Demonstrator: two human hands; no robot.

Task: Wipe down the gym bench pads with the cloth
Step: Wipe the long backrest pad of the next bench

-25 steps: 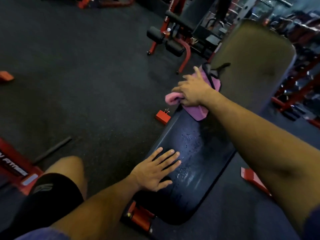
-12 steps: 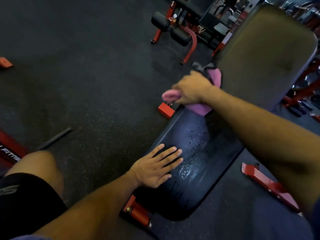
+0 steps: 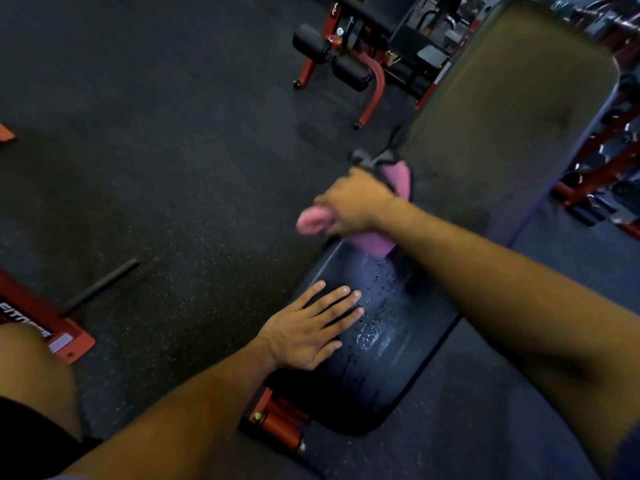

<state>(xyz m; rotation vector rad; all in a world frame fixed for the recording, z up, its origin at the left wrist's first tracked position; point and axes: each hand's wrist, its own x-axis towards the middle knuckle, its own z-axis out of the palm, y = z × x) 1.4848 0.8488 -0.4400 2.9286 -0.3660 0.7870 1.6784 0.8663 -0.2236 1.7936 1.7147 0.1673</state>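
The black seat pad (image 3: 391, 362) of the gym bench lies in front of me, wet with droplets near its middle. Behind it rises the tilted back pad (image 3: 512, 109). My left hand (image 3: 311, 332) rests flat on the seat pad's left side, fingers straight and spread. My right hand (image 3: 356, 202) grips a bunched pink cloth (image 3: 313, 220) at the far end of the seat pad, where it meets the back pad. Part of the cloth sticks out to the left of my fist, and part lies under my wrist. A dark strap lies by my knuckles.
Another red-framed bench with black roller pads (image 3: 346, 71) stands on the dark rubber floor beyond. A black bar (image 3: 100, 287) lies on the floor to the left beside a red frame base (image 3: 38, 327). Red racks (image 3: 606, 174) stand to the right. My knee (image 3: 31, 375) is at the lower left.
My right hand has curled from flat into a fist round the cloth and bunched it up at the seat's far end. The left hand stays planted on the pad.
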